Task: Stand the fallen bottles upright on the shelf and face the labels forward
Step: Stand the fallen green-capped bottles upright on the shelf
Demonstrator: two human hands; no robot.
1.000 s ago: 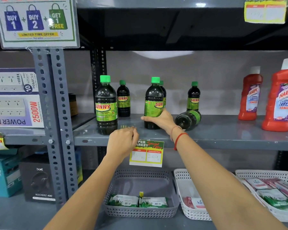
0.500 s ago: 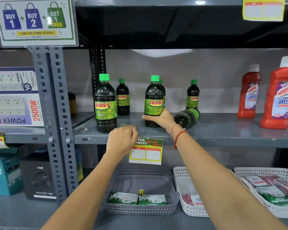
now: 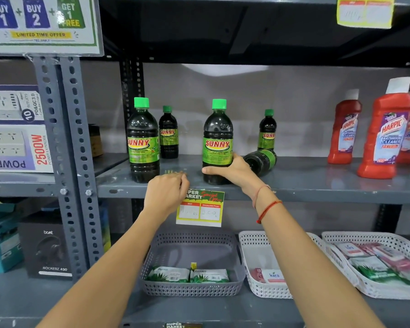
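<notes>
A wide bare stretch of shelf (image 3: 305,183) lies open between the fallen bottle (image 3: 260,160) and the red cleaner bottles (image 3: 379,136); the gap between the two front upright bottles (image 3: 143,140) (image 3: 217,143) is open at the shelf edge, where the left hand (image 3: 166,194) hovers; the right hand (image 3: 232,170) fills the narrow space just before the fallen bottle; the upper shelf (image 3: 246,34) limits headroom.

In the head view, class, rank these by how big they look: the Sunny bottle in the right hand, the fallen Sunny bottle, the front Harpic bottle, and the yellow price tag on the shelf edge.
1. Front Harpic bottle
2. Held Sunny bottle, close behind; its nearness makes this unsure
3. Price tag
4. Fallen Sunny bottle, partly hidden
</notes>
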